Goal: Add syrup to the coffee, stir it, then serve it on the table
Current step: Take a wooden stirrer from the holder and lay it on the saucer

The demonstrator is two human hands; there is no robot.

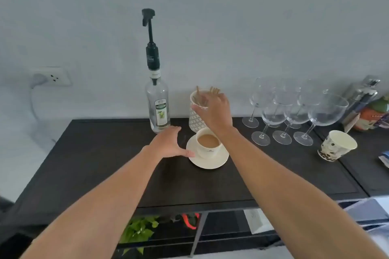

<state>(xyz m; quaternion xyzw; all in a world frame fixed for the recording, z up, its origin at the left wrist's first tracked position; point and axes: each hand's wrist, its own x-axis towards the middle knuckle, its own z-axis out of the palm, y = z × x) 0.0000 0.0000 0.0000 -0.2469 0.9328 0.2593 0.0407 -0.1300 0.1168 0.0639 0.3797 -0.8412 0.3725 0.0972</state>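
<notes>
A white cup of milky coffee stands on a white saucer on the dark table. Behind it to the left is the clear syrup bottle with a tall black pump. A white patterned holder with wooden stir sticks stands right behind the cup. My left hand rests on the table with its thumb touching the saucer's left rim, fingers apart. My right hand reaches over the cup to the top of the holder, fingertips at the sticks; whether it grips one is hidden.
Several empty wine glasses stand to the right of the holder. A patterned paper cup lies tilted at the far right, with a metal shaker and packets behind it. A wall socket is at the left. A plant sits under the table.
</notes>
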